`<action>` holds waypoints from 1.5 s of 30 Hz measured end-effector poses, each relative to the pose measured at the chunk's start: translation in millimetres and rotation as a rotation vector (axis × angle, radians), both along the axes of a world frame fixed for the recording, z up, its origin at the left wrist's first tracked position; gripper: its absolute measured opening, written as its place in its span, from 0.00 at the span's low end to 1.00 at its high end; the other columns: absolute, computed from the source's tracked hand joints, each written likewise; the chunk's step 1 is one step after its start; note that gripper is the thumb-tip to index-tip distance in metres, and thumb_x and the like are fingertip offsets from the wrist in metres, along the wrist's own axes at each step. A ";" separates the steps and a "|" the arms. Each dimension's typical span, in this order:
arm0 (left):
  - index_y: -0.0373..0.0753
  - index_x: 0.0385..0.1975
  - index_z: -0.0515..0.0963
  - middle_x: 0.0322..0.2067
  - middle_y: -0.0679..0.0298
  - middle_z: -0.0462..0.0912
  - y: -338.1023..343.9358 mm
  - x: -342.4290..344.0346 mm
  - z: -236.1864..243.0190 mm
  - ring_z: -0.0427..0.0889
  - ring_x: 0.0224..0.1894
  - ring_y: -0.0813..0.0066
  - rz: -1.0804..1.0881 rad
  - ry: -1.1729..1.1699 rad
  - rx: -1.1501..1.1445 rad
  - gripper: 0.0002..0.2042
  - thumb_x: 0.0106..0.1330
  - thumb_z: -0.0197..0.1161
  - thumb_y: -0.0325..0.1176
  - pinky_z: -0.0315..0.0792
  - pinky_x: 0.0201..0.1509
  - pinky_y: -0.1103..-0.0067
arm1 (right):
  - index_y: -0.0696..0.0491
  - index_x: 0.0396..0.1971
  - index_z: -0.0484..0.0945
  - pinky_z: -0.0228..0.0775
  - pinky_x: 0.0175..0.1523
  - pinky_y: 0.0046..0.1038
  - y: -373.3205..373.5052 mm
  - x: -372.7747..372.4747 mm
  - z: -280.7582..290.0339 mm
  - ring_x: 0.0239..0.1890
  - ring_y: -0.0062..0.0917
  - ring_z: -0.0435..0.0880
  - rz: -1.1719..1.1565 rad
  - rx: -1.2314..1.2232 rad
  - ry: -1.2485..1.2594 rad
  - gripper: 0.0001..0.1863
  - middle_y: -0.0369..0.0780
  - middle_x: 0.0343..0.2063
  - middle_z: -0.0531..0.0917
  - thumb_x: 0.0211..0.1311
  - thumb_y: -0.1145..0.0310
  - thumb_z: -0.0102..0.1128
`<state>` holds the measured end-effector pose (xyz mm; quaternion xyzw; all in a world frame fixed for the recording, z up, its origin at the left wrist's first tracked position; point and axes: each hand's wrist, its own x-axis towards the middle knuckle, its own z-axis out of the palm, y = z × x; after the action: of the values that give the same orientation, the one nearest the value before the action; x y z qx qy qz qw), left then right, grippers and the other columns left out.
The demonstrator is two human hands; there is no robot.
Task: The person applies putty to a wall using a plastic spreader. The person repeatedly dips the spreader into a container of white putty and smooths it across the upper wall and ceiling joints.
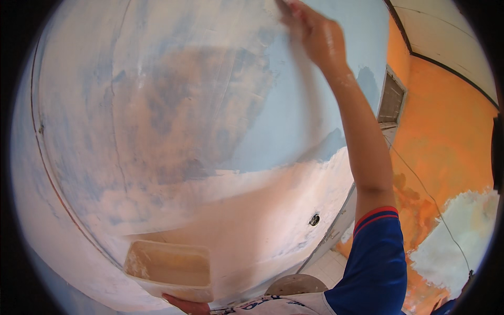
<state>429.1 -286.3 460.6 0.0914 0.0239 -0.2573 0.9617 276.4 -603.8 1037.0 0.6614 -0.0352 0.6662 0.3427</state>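
Observation:
My left hand (186,305), at the lower edge, supports a rectangular cream plastic tub (197,260) from below; its fingers are mostly hidden beneath. Whitish residue coats the inside of the tub, which is tilted toward me. High at the top, my right hand (321,39) is closed at the wall (262,139), arm stretched up. A sliver of a dark flat tool (283,6) shows at its fingertips; the picture's upper edge cuts off the rest. Pale filler lies in patches over the wall's light blue paint. White smears mark my right hand and wrist.
A thin cable (42,128) runs down the wall at the left. Low on the wall is a small round hole (314,219). At the right stand an orange wall (446,142) with a hanging wire and a small framed opening (391,100). A round grey-brown surface (295,285) shows below.

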 end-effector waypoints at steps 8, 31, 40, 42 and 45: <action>0.39 0.50 0.82 0.51 0.61 0.84 12.4 5.3 -9.2 0.82 0.52 0.67 -0.163 0.172 -0.338 0.14 0.70 0.62 0.37 0.84 0.54 0.65 | 0.54 0.51 0.84 0.77 0.51 0.35 18.2 6.6 -158.0 0.48 0.37 0.87 -0.036 -0.079 0.177 0.23 0.45 0.47 0.87 0.51 0.78 0.64; 0.47 0.77 0.47 0.74 0.59 0.54 -5.5 -18.5 33.0 0.58 0.74 0.56 0.250 -0.060 0.245 0.42 0.72 0.37 0.70 0.57 0.77 0.59 | 0.52 0.47 0.86 0.77 0.39 0.30 27.3 -7.8 -88.2 0.32 0.32 0.84 0.114 -0.088 -0.040 0.12 0.43 0.34 0.87 0.66 0.75 0.60; 0.45 0.76 0.52 0.74 0.60 0.57 -6.8 -19.4 26.4 0.59 0.74 0.57 0.311 -0.018 0.282 0.42 0.72 0.38 0.71 0.55 0.76 0.61 | 0.53 0.57 0.81 0.74 0.63 0.40 -2.0 50.5 -255.8 0.63 0.36 0.78 -0.183 -0.045 0.385 0.24 0.44 0.58 0.82 0.58 0.76 0.58; 0.45 0.76 0.52 0.74 0.60 0.57 -9.1 -17.2 17.1 0.58 0.74 0.57 0.264 -0.057 0.293 0.42 0.72 0.38 0.70 0.55 0.77 0.61 | 0.50 0.56 0.82 0.79 0.50 0.39 42.4 33.2 -309.2 0.56 0.38 0.82 -0.007 -0.022 0.414 0.23 0.44 0.57 0.83 0.58 0.74 0.60; 0.45 0.76 0.52 0.74 0.61 0.57 -7.1 -15.9 17.1 0.58 0.74 0.58 0.296 -0.021 0.282 0.42 0.72 0.39 0.70 0.54 0.77 0.61 | 0.50 0.52 0.84 0.77 0.40 0.35 73.8 16.3 -262.4 0.40 0.36 0.85 0.173 0.367 0.508 0.20 0.41 0.48 0.86 0.59 0.71 0.61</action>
<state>413.1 -293.4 477.7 0.2234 0.0630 -0.1064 0.9668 292.7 -530.1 774.6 0.8579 -0.0118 0.4890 0.1575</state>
